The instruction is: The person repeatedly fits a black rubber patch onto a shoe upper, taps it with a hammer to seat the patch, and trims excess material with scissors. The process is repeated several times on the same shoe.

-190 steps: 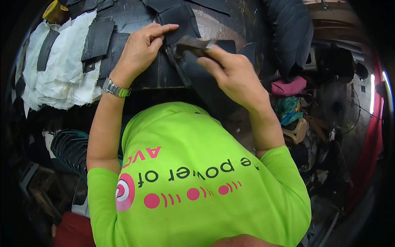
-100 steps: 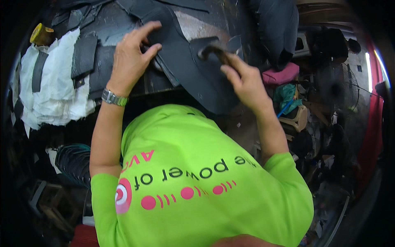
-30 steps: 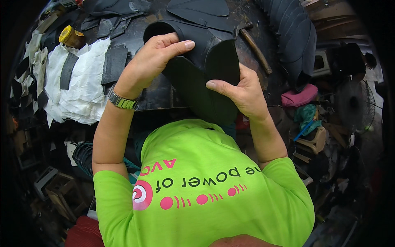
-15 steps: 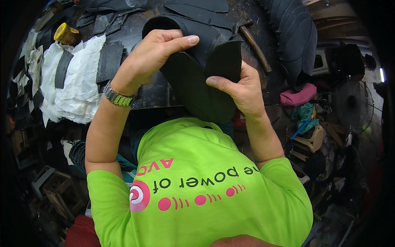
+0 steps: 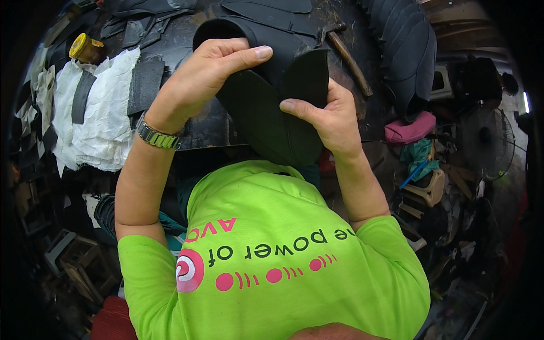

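Both hands raised, left hand (image 5: 209, 73) and right hand (image 5: 328, 116) gripping folded black rubber piece (image 5: 277, 113), apparently bending it

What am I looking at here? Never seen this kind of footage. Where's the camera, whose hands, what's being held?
There is no machine: a person works with two bare hands. The one picture comes from a wide fisheye camera worn on the person's head, looking down, so straight edges bend near the rim and the green shirt fills the lower part. Left in the picture is the person's left.

The left hand, with a wristwatch, and the right hand both grip a dark, curved rubber piece, held up in front of the chest and bent into a fold.

Behind it is a dark work surface with more black strips. On it lie a hammer, white cloth and a yellow-capped jar. A stack of black pieces stands at the right, with clutter around the floor.
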Available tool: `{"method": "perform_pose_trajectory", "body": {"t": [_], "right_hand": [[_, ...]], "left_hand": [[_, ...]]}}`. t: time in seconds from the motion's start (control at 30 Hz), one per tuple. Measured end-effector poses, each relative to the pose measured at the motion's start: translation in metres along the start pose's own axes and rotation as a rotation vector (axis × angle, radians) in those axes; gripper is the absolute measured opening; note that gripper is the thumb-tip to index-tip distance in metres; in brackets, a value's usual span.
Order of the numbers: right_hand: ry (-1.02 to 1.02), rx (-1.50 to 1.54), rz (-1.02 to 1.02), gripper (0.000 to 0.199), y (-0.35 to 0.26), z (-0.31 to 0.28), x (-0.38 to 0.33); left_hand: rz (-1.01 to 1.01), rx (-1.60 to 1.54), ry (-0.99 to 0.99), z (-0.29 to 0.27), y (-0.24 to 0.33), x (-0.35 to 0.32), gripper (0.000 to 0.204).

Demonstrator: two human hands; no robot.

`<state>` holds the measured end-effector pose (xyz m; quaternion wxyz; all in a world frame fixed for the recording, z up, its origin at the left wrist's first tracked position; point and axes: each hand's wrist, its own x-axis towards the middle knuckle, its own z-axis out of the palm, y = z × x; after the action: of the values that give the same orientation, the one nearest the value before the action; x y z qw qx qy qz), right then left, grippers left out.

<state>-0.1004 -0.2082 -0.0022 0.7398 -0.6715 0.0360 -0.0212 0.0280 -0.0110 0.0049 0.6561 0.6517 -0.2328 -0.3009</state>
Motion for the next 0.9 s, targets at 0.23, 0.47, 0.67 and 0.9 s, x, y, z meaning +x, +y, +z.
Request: {"method": "perform_pose_trajectory", "body": {"t": [0.23, 0.47, 0.67, 0.9], "right_hand": [[0.019, 0.058, 0.044, 0.031, 0.016, -0.001, 0.002], [0.028, -0.45, -0.139, 0.033, -0.008, -0.001, 0.0], [0.186, -0.649, -0.509, 0.031, -0.031, -0.021, 0.004], [0.073, -0.604, -0.688, 0.028, -0.007, -0.013, 0.002]], "left_hand": [[0.133, 0.075, -0.089, 0.009, 0.011, -0.012, 0.028], [0.215, 0.37, 0.05, 0.024, 0.013, -0.016, 0.029], [0.224, 0.462, 0.015, 0.029, 0.011, -0.015, 0.028], [0.146, 0.35, -0.01, 0.023, 0.009, -0.015, 0.03]]}}
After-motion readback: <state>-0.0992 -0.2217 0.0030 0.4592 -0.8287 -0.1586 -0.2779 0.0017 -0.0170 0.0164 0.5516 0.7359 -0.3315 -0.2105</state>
